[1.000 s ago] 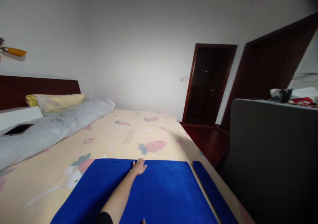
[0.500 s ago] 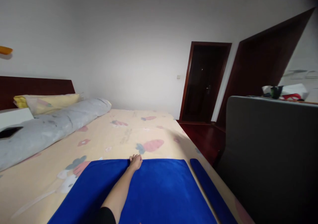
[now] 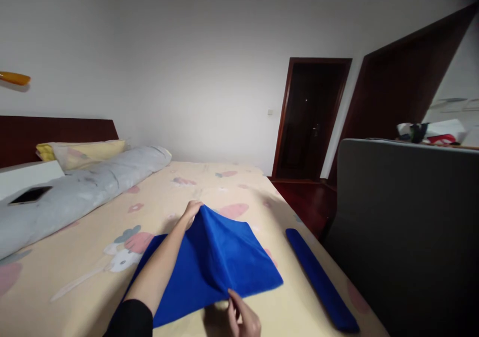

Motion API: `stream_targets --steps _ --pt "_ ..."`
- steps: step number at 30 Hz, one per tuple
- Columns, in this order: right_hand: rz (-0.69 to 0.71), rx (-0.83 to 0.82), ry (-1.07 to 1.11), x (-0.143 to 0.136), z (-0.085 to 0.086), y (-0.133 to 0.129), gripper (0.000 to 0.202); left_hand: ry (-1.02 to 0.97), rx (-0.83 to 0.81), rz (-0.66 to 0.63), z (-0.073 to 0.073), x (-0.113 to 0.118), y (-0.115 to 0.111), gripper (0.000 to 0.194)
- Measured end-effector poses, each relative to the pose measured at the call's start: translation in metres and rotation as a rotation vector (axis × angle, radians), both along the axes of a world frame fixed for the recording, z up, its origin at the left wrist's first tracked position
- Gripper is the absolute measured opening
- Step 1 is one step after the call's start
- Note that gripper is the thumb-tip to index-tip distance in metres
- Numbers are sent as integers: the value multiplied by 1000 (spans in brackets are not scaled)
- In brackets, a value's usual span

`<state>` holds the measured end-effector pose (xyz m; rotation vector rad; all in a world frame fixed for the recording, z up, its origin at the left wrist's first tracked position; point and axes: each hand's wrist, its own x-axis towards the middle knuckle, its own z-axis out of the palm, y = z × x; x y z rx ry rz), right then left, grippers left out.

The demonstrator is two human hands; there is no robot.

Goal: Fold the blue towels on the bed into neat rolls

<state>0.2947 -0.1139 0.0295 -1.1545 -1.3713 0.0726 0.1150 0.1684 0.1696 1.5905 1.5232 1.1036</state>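
Note:
A blue cloth (image 3: 249, 259), like a towel, lies on the bed with its middle lifted into a ridge. My left hand (image 3: 193, 212) is closed on its far edge and holds that edge up off the sheet. Nearer to me, my right hand (image 3: 245, 319) pinches the near edge between thumb and fingers. The cloth's left part is partly hidden behind my left forearm. To the right, apart from it, lies a long narrow folded blue cloth (image 3: 322, 282).
The bed sheet (image 3: 80, 257) has carrot and rabbit prints. On the left a grey rolled quilt (image 3: 108, 177) carries a phone (image 3: 32, 195), with a yellow pillow (image 3: 90, 153) behind. A dark grey panel (image 3: 404, 217) stands past the bed's right edge.
The far edge has been lifted in my left hand. My right hand has come into view, pinching the near edge, which has moved away from me. The narrow folded cloth stays on the bed.

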Motion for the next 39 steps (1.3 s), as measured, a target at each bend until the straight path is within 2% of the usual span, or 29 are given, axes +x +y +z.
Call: stream_targets --steps 3,9,13,18,21,24,33,39 --pt "144 -40 235 24 43 20 21 -140 13 -13 31 -26 -8 37" --pt "406 -196 604 70 140 63 37 -373 95 -65 83 -68 -35 30" --pt "403 -194 521 90 189 91 46 -472 157 -105 108 -85 -57 35" --pt "412 -173 373 109 231 127 52 -489 187 -170 125 -95 -82 44" --pt "416 -163 302 118 247 140 50 -444 175 -220 130 -98 -95 44" --pt "400 -156 230 124 256 146 46 -396 178 -240 133 -99 -104 47" --pt "258 -118 25 140 263 157 41 -310 287 -175 142 -93 -105 45" --pt "116 -79 -191 142 268 158 27 -266 331 -116 146 -89 -105 46"
